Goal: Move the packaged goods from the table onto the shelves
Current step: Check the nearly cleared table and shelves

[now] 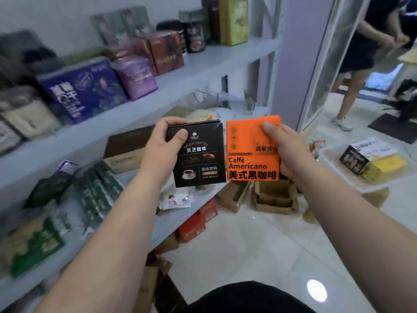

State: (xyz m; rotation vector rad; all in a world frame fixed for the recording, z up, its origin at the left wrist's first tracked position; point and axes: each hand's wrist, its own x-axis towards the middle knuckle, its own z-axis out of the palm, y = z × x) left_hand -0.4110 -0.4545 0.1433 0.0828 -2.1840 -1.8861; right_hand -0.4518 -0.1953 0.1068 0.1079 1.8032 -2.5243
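My left hand (164,143) grips a black coffee box (199,163) by its upper left corner, thumb on the front face. My right hand (284,147) grips an orange Caffè Americano box (250,163) at its upper right, thumb on the front. Both boxes are held upright, side by side and nearly touching, in front of the white shelves (203,64) that run along the left. A clear tray (334,172) at the right holds a black-and-white box (354,159) and a yellow pack (388,163).
The shelves carry a blue box (83,89), purple and red boxes, green bags (94,193) and more packs. Cardboard boxes (273,197) and red boxes (198,222) lie on the tiled floor. Another person's legs (347,93) stand at the far right.
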